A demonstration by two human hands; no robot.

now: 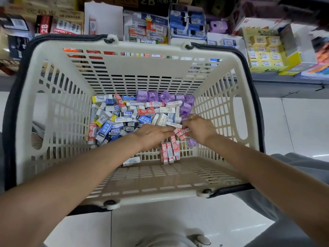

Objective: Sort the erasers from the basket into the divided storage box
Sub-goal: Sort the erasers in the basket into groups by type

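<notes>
A cream plastic basket (53, 104) with dark handles fills the view. Its bottom holds a heap of several erasers (124, 114) in red, blue, white and yellow sleeves, with purple wrapped ones (153, 96) at the back right. Both my hands are down inside it. My left hand (153, 136) lies palm down, its fingers reaching right onto red-and-white erasers (179, 133). My right hand (199, 129), a ring on one finger, pinches those same small red-and-white erasers from the other side. More red-and-white erasers (169, 152) stand in a row against the near wall.
Behind the basket a shelf carries open eraser display boxes: a divided box with orange and white packs (147, 32), a blue one (187, 24), a yellow one (263, 50). White floor tiles (293, 122) lie to the right and below.
</notes>
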